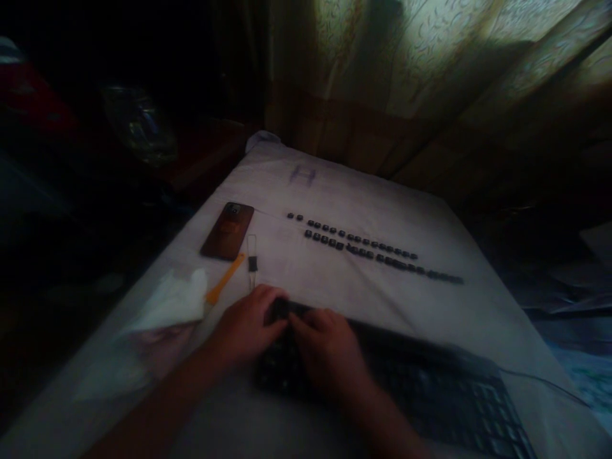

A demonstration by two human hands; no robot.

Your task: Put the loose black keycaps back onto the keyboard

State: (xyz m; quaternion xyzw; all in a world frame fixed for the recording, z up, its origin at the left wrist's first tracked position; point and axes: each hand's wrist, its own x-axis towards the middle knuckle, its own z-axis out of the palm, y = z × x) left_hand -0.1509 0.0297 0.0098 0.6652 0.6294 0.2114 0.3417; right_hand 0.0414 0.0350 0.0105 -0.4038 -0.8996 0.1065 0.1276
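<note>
At the near edge of the cloth-covered table [478, 306], both hands meet on the black keyboard's [430, 382] left end — left hand [246, 325] and right hand [325, 350], fingers curled onto keys, the exact grip too dim to tell. Beyond lie 2 rows of removed keycaps [373, 248], laid out in order; a phone [227, 231], orange tool [224, 279] and key puller [252, 255] wait within reach.

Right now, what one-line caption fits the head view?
Both hands, left hand and right hand, rest on a black keyboard's left end, removed keycaps lined in rows on the white cloth.
</note>
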